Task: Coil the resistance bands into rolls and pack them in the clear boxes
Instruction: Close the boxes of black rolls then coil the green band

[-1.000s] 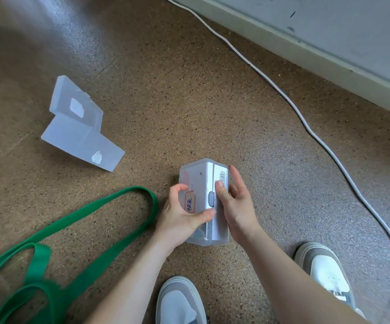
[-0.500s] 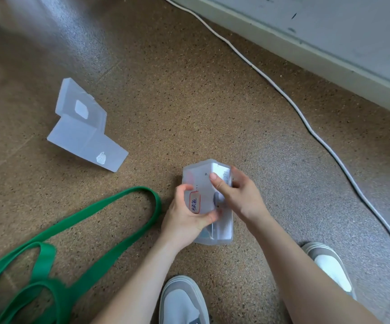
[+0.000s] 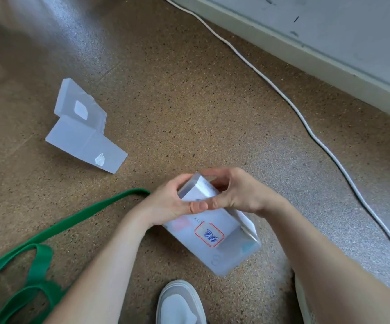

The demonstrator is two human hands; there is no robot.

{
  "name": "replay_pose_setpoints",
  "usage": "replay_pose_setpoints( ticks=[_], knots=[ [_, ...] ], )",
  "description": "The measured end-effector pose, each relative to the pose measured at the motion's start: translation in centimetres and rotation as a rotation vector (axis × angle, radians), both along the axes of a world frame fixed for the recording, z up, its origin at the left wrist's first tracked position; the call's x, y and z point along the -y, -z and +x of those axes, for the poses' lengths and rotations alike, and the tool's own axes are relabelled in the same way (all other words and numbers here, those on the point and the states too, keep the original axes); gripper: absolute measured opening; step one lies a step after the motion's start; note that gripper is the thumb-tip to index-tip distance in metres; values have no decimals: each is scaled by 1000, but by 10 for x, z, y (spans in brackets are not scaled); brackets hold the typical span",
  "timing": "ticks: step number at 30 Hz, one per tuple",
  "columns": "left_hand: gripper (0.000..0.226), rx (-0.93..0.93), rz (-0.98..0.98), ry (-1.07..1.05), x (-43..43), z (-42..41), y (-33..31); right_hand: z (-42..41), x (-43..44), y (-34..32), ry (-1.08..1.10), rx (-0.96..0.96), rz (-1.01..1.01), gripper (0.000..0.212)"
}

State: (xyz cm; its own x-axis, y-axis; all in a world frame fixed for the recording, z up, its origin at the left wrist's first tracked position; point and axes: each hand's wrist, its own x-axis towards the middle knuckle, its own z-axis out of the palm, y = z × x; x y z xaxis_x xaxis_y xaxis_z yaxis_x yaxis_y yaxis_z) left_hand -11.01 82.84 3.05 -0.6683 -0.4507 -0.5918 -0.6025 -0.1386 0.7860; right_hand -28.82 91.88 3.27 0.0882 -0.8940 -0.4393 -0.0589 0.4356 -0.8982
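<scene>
Left hand (image 3: 171, 203) and right hand (image 3: 239, 195) clamp the clear box (image 3: 215, 244) at its 11 o'clock end, long axis 11 to 5, with the green band (image 3: 40, 265) at 8 o'clock, nearer the left

We're holding the box (image 3: 212, 232) at centre, near us, between both hands. Left hand (image 3: 173, 202) is gripping its left side and right hand (image 3: 238, 195) its right, both at the far end. Its near end is pointing towards our shoe (image 3: 180, 302), which is sitting just behind it on the floor (image 3: 189, 101). The band (image 3: 49, 242) is lying on the floor to our left, its far loop passing behind the left wrist. The second box (image 3: 84, 129) is lying further out on the left, well apart from the hands. The cable (image 3: 306, 129) is running along the floor on the right, in front of the baseboard (image 3: 329, 59).
</scene>
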Motion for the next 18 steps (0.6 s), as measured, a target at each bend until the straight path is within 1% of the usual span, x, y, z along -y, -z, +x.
replay_pose_setpoints(
  ticks=[2,3,4,5,7,8,9,10,12,13,16,18],
  knots=[
    [84,-26,-38,-90,-4,2,9,-5,-1,5,-76,-48,56,46],
    [83,-44,-48,-168,-6,5,14,-12,-4,8,-156,-136,94,50],
    [80,-62,-35,-280,-7,10,19,-21,-9,9,-234,-230,139,55],
    [79,-78,-5,-406,-8,16,24,-30,-16,12,-269,-276,184,58],
    [84,-90,54,-613,-7,27,30,-42,-30,18,-230,-258,218,52],
    [88,-86,70,-677,-6,30,32,-43,-35,19,-176,-222,206,47],
    [91,-77,81,-724,-7,31,33,-41,-39,20,-90,-149,198,46],
    [93,-72,86,-762,-8,32,34,-38,-41,22,11,-48,199,54],
    [93,-87,91,-795,-10,30,35,-31,-39,28,176,104,215,81],
    [94,-104,96,-781,-13,28,35,-30,-36,30,209,142,213,86],
    [98,-171,153,-727,-20,28,38,-30,-30,33,247,171,129,75],
    [92,-208,187,-694,-21,29,40,-30,-30,36,302,167,96,73]
  ],
)
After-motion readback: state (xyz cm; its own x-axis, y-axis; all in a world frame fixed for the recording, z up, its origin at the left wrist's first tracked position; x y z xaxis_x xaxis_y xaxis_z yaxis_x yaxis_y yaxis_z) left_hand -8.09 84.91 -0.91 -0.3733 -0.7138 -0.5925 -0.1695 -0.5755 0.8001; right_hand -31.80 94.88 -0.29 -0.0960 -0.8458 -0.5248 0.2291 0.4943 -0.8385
